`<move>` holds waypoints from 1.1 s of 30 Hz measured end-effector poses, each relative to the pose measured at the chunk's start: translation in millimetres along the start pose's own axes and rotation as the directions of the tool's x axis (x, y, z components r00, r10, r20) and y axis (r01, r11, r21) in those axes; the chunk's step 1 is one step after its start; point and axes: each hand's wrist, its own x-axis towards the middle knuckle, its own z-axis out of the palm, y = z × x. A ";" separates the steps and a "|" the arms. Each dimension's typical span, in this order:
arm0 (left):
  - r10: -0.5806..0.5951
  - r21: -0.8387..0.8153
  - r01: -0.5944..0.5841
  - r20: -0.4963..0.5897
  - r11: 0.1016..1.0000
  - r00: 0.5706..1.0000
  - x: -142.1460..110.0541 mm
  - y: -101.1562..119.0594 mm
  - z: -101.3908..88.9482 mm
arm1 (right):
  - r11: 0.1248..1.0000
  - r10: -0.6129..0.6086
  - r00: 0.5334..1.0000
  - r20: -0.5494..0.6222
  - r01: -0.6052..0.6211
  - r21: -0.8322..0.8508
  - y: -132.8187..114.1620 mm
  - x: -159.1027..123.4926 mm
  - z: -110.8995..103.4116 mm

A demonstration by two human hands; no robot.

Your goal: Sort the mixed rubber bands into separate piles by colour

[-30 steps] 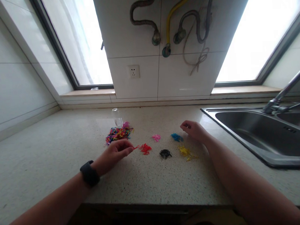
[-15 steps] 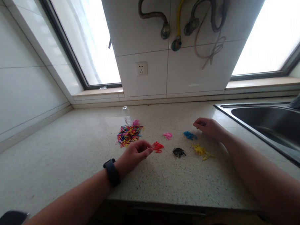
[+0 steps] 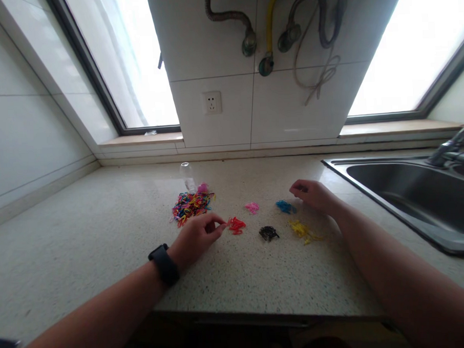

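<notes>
My left hand, with a dark watch on its wrist, is closed in a pinch at the left edge of a small pile of red rubber bands. Whatever sits between its fingertips is too small to make out. Behind that hand lies a larger heap of mixed coloured rubber bands. My right hand has its fingers pinched together just beyond the blue rubber bands; I cannot tell what they hold. Separate little piles of pink bands, black bands and yellow bands lie between the hands.
A clear plastic bottle-like container stands behind the mixed heap, with a pink object beside it. At the right, a steel sink with a faucet is set into the speckled counter. Tiled wall and windows rise behind.
The view has shifted slightly, so everything appears a little further left and more of the sink shows. Both hands keep nearly the same pinched poses beside the red and blue piles.
</notes>
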 end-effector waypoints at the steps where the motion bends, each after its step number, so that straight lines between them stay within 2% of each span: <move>1: -0.002 0.064 0.001 0.015 0.998 1.000 -0.1 1.0 -0.2 | 1.000 -0.006 1.000 -0.003 0.006 -0.005 -1.5 -0.3 -0.2; 6: -0.023 0.289 -0.002 0.086 0.957 0.996 -0.4 5.0 -0.1 | 0.999 -0.021 1.000 -0.006 0.021 -0.032 -6.5 -1.8 -0.4; 11: -0.050 0.325 0.015 0.099 0.946 0.994 0.5 3.6 0.0 | 0.998 -0.055 0.999 0.001 0.055 -0.044 -7.7 -3.9 -0.1; 14: -0.045 0.322 0.009 0.107 0.947 0.993 1.0 3.7 -0.2 | 0.996 -0.080 0.997 0.013 0.081 -0.036 -17.8 -7.8 1.0; 17: -0.043 0.319 0.004 0.113 0.948 0.993 1.7 5.2 -0.3 | 0.993 -0.102 0.995 -0.009 0.102 0.055 -42.3 -12.1 5.6; 20: -0.047 0.334 0.010 0.105 0.943 0.993 1.9 6.7 -0.3 | 0.982 -0.147 0.989 0.007 0.145 0.121 -80.3 -12.3 12.2; 23: -0.034 0.382 -0.001 0.084 0.924 0.996 0.9 6.5 -0.7 | 0.964 -0.263 0.961 0.085 0.258 0.067 -123.0 -4.5 18.8; 27: -0.004 0.483 -0.036 0.081 0.875 0.997 0.4 3.6 -3.4 | 0.912 -0.390 0.886 0.249 0.409 -0.027 -167.7 17.7 35.4; 30: 0.014 0.512 -0.059 0.091 0.857 0.996 1.3 1.6 -5.7 | 0.879 -0.392 0.854 0.341 0.458 -0.136 -185.1 37.8 59.3; 33: 0.025 0.527 -0.071 0.095 0.847 0.995 2.1 0.8 -6.6 | 0.845 -0.356 0.836 0.417 0.479 -0.238 -192.0 55.8 87.1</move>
